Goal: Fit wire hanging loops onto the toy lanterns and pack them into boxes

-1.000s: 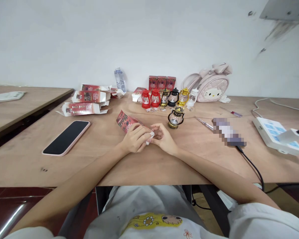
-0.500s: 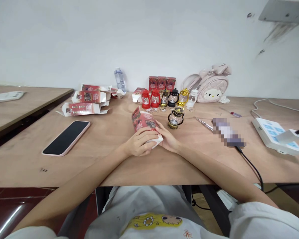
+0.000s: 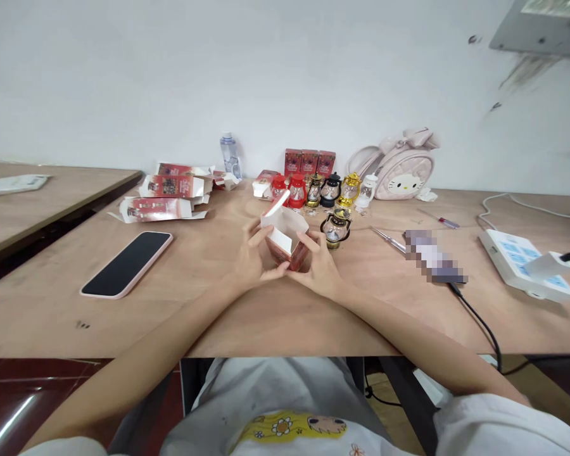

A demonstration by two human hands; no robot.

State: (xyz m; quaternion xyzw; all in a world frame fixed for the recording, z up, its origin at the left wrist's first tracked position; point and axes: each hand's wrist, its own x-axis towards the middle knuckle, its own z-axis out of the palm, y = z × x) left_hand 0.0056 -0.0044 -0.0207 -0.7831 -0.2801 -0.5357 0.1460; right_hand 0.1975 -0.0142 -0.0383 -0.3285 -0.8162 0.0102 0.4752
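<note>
Between my two hands stands a small red cardboard box (image 3: pixel 298 255), its top open with white flaps spread and the white inside showing. My left hand (image 3: pixel 254 261) grips its left side, fingers on a flap and thumb low at the front. On the other side my right hand (image 3: pixel 319 265) holds the right wall, thumb near the bottom. Just behind the right hand is a bronze-coloured mini lantern (image 3: pixel 336 227), upright. Farther back runs a row of lanterns, including a red lantern (image 3: pixel 297 190), a black lantern (image 3: pixel 330 189), a gold lantern (image 3: pixel 349 189) and a white lantern (image 3: pixel 367 190).
Flattened red boxes (image 3: pixel 164 208) lie at the back left, near a water bottle (image 3: pixel 230 155). Upright red boxes (image 3: pixel 308 161) and a pink bag (image 3: pixel 403 168) stand by the wall. A phone (image 3: pixel 127 265) lies left; tweezers (image 3: pixel 388 239), another phone (image 3: pixel 432 256) and a power strip (image 3: pixel 522 256) lie right.
The box was lying tilted in my hands with its printed side showing. Now it is turned upright with its open top facing up, and my hands have shifted to its two sides.
</note>
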